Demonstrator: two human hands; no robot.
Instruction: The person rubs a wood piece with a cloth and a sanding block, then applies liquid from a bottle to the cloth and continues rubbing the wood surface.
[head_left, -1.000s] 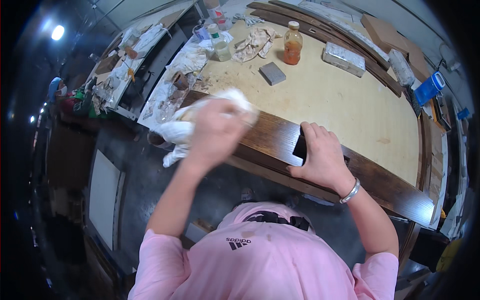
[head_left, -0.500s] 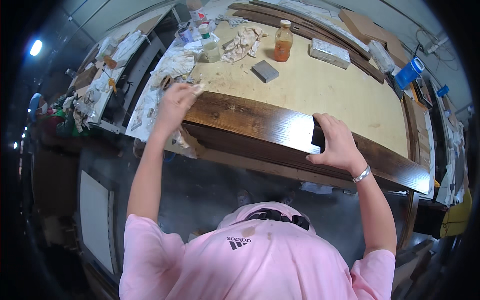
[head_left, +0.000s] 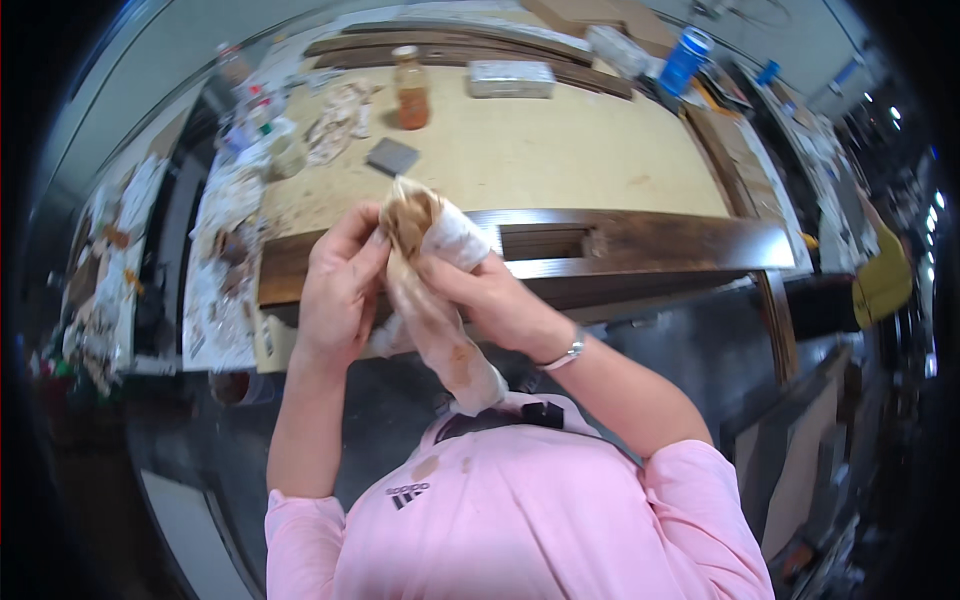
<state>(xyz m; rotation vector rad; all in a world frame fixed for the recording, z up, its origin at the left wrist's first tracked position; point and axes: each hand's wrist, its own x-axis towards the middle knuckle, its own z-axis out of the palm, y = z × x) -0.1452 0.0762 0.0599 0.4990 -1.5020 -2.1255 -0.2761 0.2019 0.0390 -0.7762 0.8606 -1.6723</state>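
Observation:
A stained white cloth point(head_left: 440, 330) is bunched up between my two hands, above the near edge of the workbench. My left hand point(head_left: 345, 275) pinches its upper left side. My right hand point(head_left: 500, 300) grips it from the other side, and a long end hangs down toward my waist. Behind the cloth lies a dark brown varnished wooden piece point(head_left: 660, 242) with a rectangular opening near its middle; the cloth and my hands cover part of it. Just beyond my left hand, a grey sanding block point(head_left: 392, 156) rests on the pale benchtop point(head_left: 560, 150).
A bottle of orange-brown liquid point(head_left: 411, 90) stands beyond the block, beside a wrapped silver-grey brick-shaped pack point(head_left: 511, 79). Crumpled paper point(head_left: 342, 120) and a jar of pale liquid point(head_left: 286, 150) are at left. Dark wood strips point(head_left: 460, 50) line the back; a blue cup point(head_left: 686, 60) stands far right.
My right hand has left the wooden piece and taken hold of the cloth. My left hand has brought the cloth in front of me, away from the piece's left end. The view has turned rightward.

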